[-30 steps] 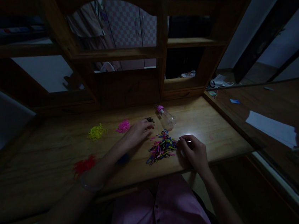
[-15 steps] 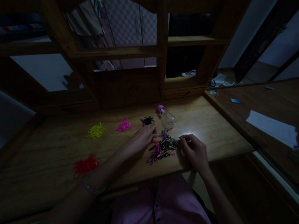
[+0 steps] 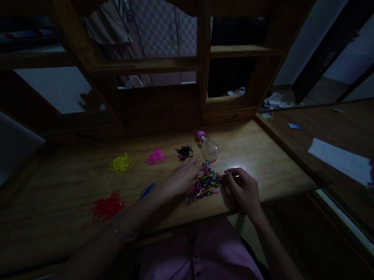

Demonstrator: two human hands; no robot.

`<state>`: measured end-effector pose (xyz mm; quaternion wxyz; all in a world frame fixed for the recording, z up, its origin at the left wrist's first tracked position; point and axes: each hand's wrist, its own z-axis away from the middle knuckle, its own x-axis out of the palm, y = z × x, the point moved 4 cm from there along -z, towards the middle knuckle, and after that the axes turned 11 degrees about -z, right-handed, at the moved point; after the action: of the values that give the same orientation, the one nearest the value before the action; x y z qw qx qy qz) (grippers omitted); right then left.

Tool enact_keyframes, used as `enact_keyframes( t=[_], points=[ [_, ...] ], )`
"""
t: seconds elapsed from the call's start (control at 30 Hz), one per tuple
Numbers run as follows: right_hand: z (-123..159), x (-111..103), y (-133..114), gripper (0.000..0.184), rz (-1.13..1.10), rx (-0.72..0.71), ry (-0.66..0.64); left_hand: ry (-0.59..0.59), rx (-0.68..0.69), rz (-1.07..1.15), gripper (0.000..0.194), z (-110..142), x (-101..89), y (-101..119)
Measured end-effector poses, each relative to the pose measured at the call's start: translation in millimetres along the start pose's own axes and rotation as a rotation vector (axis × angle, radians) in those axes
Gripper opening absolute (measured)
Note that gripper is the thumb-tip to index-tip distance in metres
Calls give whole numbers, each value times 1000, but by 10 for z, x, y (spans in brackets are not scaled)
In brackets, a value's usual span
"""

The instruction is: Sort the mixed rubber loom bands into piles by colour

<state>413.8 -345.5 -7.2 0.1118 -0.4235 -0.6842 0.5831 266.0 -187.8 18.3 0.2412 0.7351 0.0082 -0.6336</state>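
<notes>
A mixed pile of small coloured bands point(image 3: 205, 183) lies on the wooden desk point(image 3: 62, 193) in front of me. My left hand point(image 3: 184, 176) rests on the pile's left edge, fingers bent down onto the bands. My right hand point(image 3: 242, 187) sits at the pile's right edge, curled, with a small shiny thing at its fingertips that I cannot make out. Sorted heaps lie apart: black point(image 3: 184, 152), pink point(image 3: 155, 156), yellow point(image 3: 121, 164), red point(image 3: 107, 207) and blue point(image 3: 146, 190). A clear bottle with a pink cap point(image 3: 207, 146) lies on its side behind the pile.
A wooden hutch with shelves point(image 3: 152, 68) rises at the desk's back. To the right stands a darker table point(image 3: 357, 140) with a white sheet of paper point(image 3: 341, 160). The room is dim, with one bright spot of light point(image 3: 235, 170) on the desk.
My left hand has drawn back from the black heap to the mixed pile's left edge. The black heap and the blue heap, hidden before, now show. My right hand has barely moved.
</notes>
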Motion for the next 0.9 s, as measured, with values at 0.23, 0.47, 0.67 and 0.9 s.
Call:
enact_keyframes(
  t=[0.23, 0.47, 0.67, 0.9],
  points=[
    [-6, 2, 2, 20, 5, -8, 6, 154, -200, 187, 12, -236, -160, -377],
    [-4, 2, -1, 18, -13, -16, 6, 318, -186, -19, 12, -309, -281, -628],
    [-12, -6, 1, 17, -5, -2, 2, 210, -74, 35, 17, -76, -305, -248],
    [180, 77, -224, 12, 53, -121, -262, 61, -129, 119, 19, 488, -159, 163]
  ],
)
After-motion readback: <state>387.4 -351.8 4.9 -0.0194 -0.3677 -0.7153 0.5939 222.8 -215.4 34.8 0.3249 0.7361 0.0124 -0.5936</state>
